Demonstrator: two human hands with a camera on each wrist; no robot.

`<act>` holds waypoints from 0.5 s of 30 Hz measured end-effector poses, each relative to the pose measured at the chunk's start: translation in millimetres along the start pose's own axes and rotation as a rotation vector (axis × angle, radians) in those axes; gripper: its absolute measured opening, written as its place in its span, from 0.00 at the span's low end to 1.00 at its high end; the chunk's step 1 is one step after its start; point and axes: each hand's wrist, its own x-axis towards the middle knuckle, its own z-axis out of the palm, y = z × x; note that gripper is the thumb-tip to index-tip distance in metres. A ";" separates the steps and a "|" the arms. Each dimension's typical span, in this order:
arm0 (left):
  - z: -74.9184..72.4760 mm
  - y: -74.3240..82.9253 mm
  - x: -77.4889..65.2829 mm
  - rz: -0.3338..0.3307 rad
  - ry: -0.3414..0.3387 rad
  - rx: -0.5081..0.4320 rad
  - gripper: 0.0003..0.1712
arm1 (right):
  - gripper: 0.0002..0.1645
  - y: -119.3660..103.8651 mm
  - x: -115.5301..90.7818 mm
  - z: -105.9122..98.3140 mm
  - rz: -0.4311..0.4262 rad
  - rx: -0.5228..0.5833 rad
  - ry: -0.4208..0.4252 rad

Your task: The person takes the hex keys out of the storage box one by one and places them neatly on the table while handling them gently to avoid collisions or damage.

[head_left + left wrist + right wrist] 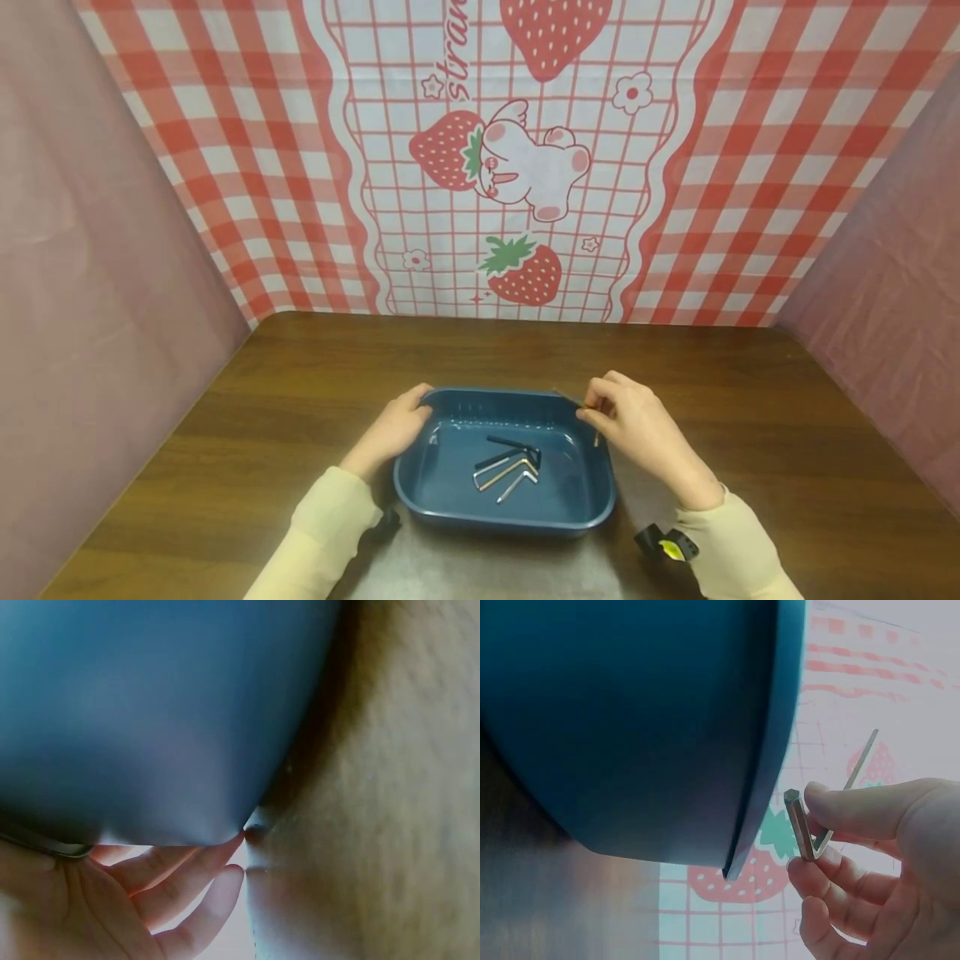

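Note:
A blue rectangular basin (450,490) stands on the table. My left hand (397,423) grips its far left corner, thumb over the rim and fingers along the outer wall. Above the far right corner, my right hand (628,415) pinches a bronze-coloured L-shaped hex key (800,829) between thumb and fingers, its long arm pointing away past the thumb. Several hex keys lie loosely together on the basin floor, among them a black one (512,442), a gold one (502,475) and a short silver one (513,488).
The dark wooden table (300,375) extends on all sides of the basin. A checked strawberry cloth (517,250) hangs behind its back edge, and pink curtains (885,233) flank it. Small black devices, one (663,543) with a yellow mark, sit at both wrists.

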 end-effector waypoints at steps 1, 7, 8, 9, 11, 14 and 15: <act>0.0 -0.1 0.1 0.001 -0.001 0.000 0.17 | 0.13 0.9 0.2 -0.3 0.000 -0.001 0.007; -0.2 -0.1 0.0 0.005 -0.001 -0.006 0.16 | 0.11 5.3 0.9 -3.8 0.024 -0.002 0.012; -0.2 0.0 -0.2 0.006 0.000 -0.006 0.16 | 0.10 5.8 0.9 -4.6 0.029 0.001 0.007; -0.2 0.1 -0.3 0.008 0.001 -0.004 0.16 | 0.10 6.3 0.9 -5.1 0.033 0.003 0.003; -0.1 0.2 -0.3 0.011 0.003 -0.001 0.16 | 0.09 6.9 0.9 -6.0 0.044 0.009 -0.005; -0.3 0.7 -0.4 0.016 0.007 0.002 0.16 | 0.08 7.3 1.1 -7.8 0.061 0.016 -0.008; -0.4 0.8 -0.3 0.016 0.007 0.001 0.16 | 0.08 7.4 1.3 -8.5 0.070 0.019 -0.010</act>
